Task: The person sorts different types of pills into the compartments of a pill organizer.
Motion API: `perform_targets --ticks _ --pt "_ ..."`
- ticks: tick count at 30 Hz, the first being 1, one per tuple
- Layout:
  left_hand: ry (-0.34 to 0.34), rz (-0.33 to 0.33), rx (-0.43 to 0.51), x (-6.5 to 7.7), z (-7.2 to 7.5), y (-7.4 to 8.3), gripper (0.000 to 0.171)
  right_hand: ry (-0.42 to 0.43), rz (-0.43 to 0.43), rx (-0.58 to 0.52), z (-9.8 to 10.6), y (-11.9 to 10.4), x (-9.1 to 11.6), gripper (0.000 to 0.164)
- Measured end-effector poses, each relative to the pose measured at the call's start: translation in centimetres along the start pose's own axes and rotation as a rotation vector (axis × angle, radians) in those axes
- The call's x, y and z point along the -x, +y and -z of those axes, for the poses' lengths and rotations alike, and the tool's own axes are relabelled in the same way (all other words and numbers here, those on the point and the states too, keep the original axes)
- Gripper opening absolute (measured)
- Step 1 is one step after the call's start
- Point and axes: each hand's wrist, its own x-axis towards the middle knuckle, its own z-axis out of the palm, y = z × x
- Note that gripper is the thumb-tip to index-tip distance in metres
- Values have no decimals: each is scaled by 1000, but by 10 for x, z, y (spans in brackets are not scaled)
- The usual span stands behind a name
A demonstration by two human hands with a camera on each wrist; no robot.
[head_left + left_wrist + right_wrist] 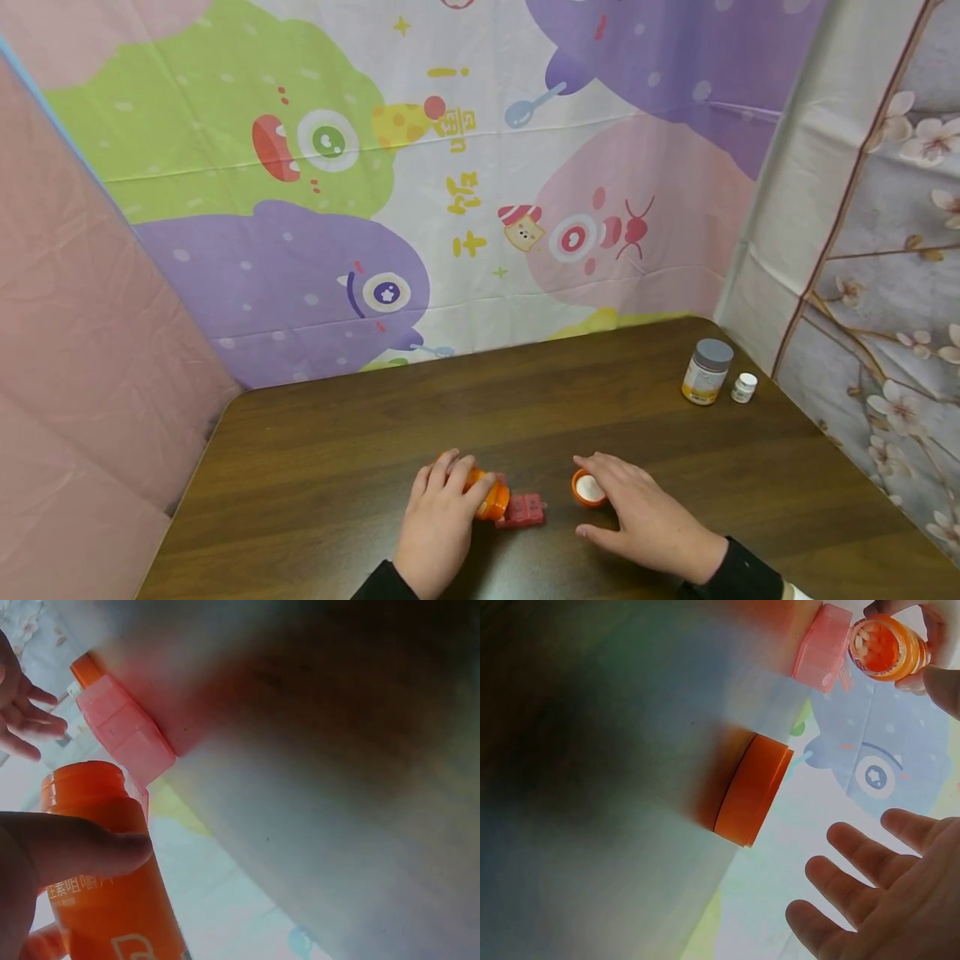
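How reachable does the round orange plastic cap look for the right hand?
Probably yes: the right hand is empty, close beside the round orange plastic cap, with nothing visible between them.

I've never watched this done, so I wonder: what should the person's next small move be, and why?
Probably tip the orange bottle slightly further toward the pink box: the left hand holds it uncapped and tilted, its mouth beside the box, and pale tablets show inside. The orange cap lies apart, near the right hand.

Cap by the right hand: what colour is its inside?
White; the head view shows inside the cap best.
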Motion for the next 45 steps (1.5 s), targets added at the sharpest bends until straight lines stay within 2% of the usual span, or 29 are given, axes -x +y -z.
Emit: perform_targets --ticks 5,12,16,20,24,30,33,38,43,45 --pt "27 24 26 3 0 1 56 -19 -10 -14 0 -1 0 81" --pt "70 76 119 7 5 6 59 -20 3 -14 -2 0 -2 80" --pt "53 128 171 10 11 12 59 -35 0 -5 -3 3 -4 77" --pt "-19 177 260 13 18 19 60 -65 -2 18 -3 6 -7 73" --pt "-108 194 365 14 25 25 60 -84 15 60 -2 9 -11 70" --pt "-180 220 521 16 32 37 64 -115 5 97 -2 13 -19 68" --pt "-240 251 598 16 33 43 65 -135 4 104 -3 13 -24 68" --pt "-386 306 751 16 28 47 67 -185 2 120 -4 13 -32 66" --pt "-454 328 875 18 22 47 67 -236 8 143 -7 14 -38 63" --pt "-463 347 888 19 20 47 69 -245 19 153 -8 15 -39 61"
